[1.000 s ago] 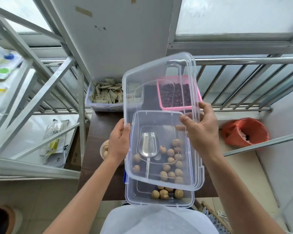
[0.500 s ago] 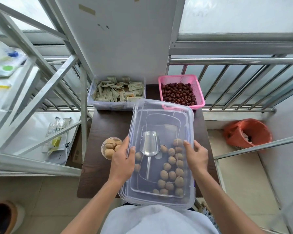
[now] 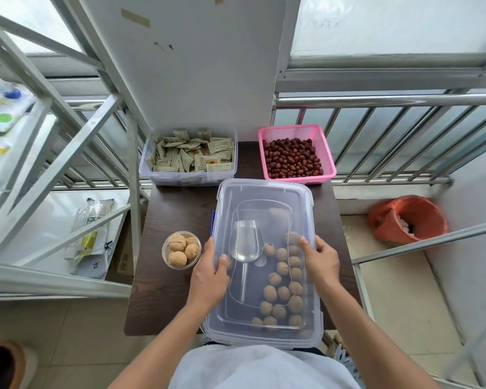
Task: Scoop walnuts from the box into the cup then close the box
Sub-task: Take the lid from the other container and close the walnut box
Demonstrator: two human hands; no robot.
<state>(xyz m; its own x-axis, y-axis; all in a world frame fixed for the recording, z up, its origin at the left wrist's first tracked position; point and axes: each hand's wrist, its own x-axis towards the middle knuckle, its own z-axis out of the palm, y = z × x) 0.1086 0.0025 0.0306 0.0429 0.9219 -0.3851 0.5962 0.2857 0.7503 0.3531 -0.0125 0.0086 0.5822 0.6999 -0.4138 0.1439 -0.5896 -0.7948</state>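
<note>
The scooping part looks finished. The cup (image 3: pixel 181 250), at the left of the middle of the frame, stands on the dark table (image 3: pixel 174 209) and holds several walnuts. It is just beside the box (image 3: pixel 264 265), not touching it as far as I can see.

The step in hand is the closing of the box. The clear lid (image 3: pixel 265 192) lies flat on top of the box in the lower middle of the frame. Through it one sees the metal scoop (image 3: pixel 246 249) inside, with its handle toward the bottom of the frame, and the remaining walnuts (image 3: pixel 282 287) mostly along the right side of the box.

The left hand (image 3: pixel 209 273) rests on the left edge of the lid, with the fingers spread flat and the thumb on top; it presses more than it holds. The right hand (image 3: pixel 319 258) is on the right edge, the fingers a little bent over the rim and pressing down. Neither hand grips anything closed.

A blue clip (image 3: pixel 213 223) shows at the left side of the box, and I cannot tell if it is fastened. In my judgement the next move calls for pressing the lid evenly down at both sides and then folding the side clips until they lock, keeping the box steady so that it does not push the cup.
</note>
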